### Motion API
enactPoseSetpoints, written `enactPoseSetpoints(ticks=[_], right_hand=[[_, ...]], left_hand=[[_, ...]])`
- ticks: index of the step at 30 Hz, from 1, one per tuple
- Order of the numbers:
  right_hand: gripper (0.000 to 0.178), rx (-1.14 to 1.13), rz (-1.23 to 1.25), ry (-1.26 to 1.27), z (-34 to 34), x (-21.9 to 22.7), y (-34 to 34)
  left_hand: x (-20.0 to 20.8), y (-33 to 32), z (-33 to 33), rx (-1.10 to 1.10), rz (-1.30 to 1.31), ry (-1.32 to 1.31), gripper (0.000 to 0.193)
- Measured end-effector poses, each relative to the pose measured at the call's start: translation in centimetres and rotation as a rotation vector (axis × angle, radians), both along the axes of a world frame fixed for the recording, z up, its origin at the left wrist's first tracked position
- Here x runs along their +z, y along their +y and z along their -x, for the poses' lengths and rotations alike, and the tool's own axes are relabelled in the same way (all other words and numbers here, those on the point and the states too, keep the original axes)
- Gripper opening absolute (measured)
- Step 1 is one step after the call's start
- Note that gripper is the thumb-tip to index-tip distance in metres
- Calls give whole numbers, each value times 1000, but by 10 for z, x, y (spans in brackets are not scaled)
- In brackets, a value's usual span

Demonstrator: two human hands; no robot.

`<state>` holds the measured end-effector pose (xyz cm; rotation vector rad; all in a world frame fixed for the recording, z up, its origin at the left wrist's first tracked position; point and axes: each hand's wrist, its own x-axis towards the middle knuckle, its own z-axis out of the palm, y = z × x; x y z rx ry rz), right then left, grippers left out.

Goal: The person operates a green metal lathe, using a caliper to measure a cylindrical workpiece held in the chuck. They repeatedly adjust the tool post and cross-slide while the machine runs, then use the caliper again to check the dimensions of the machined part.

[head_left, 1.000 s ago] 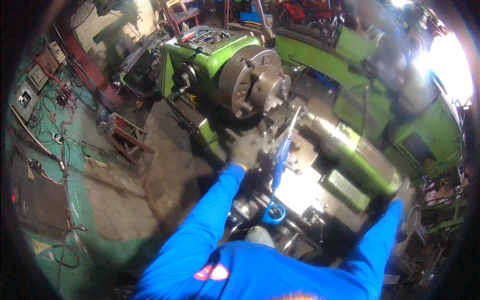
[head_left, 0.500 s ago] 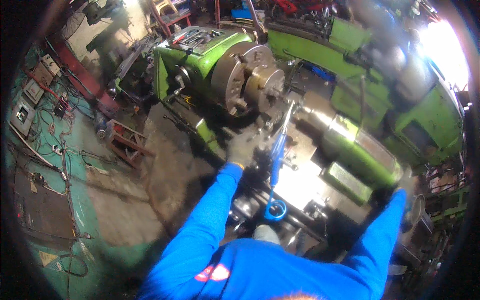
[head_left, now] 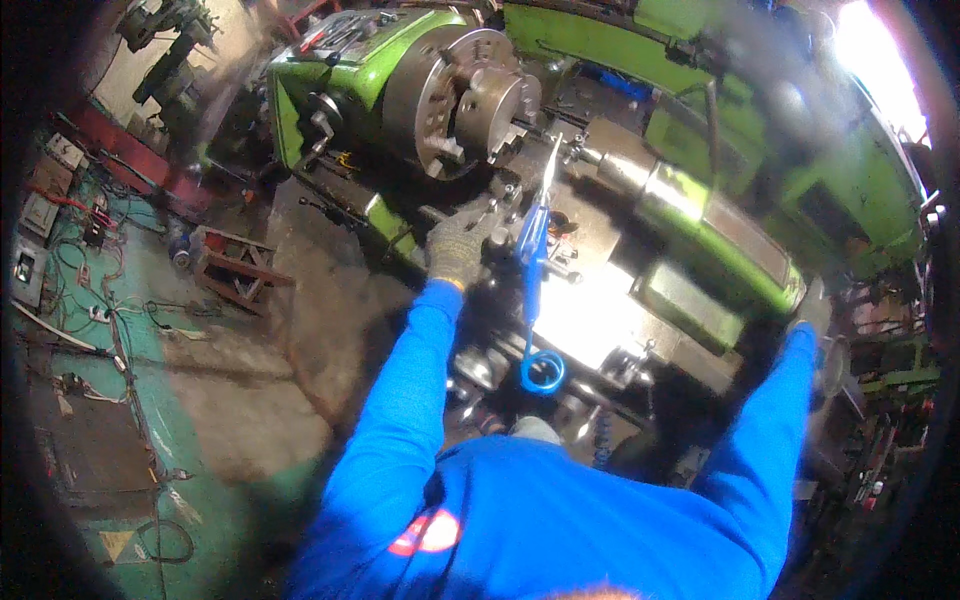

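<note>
A machine workshop is surrounding a big green lathe [head_left: 590, 222]. A heavy round steel chuck [head_left: 487, 108] is jutting from the lathe, and hand tools [head_left: 340, 36] are lying on top of it. Behind the lathe, more green machinery [head_left: 590, 42] is standing. Left of the lathe, electrical boxes [head_left: 38, 217] and cables [head_left: 60, 330] are cluttering a stained green floor [head_left: 215, 488].

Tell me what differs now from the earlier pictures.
The view has shifted: the chuck, the tailstock and the blue air gun all sit higher and slightly further left in the picture. Nothing was visibly taken hold of or let go. The gloved left hand stays just left of the air gun, and the right hand stays at the tailstock's outer end.
</note>
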<state>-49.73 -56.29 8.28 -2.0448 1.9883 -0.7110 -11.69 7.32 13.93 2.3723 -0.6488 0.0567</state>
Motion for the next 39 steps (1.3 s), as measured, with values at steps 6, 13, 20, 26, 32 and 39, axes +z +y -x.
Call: enactPoseSetpoints(ticks=[6,13,20,26,32,39], right_hand=[[93,24,17,4,9,-13,-18],[87,-21,-120,11,-5,5,2],[85,27,14,-71,4,-14,-16],[88,-3,-24,101,13,-2,-17],[88,-24,13,29,9,1,2],[84,-10,53,-48,0,9,8]], left_hand=[[23,-1,8,0,8,61,45],[9,-2,-1,149,206,246,46],[7,-3,0,116,107,62,43],[3,-5,0,126,236,193,44],[9,-5,5,99,270,171,44],[7,-6,2,181,269,224,41]])
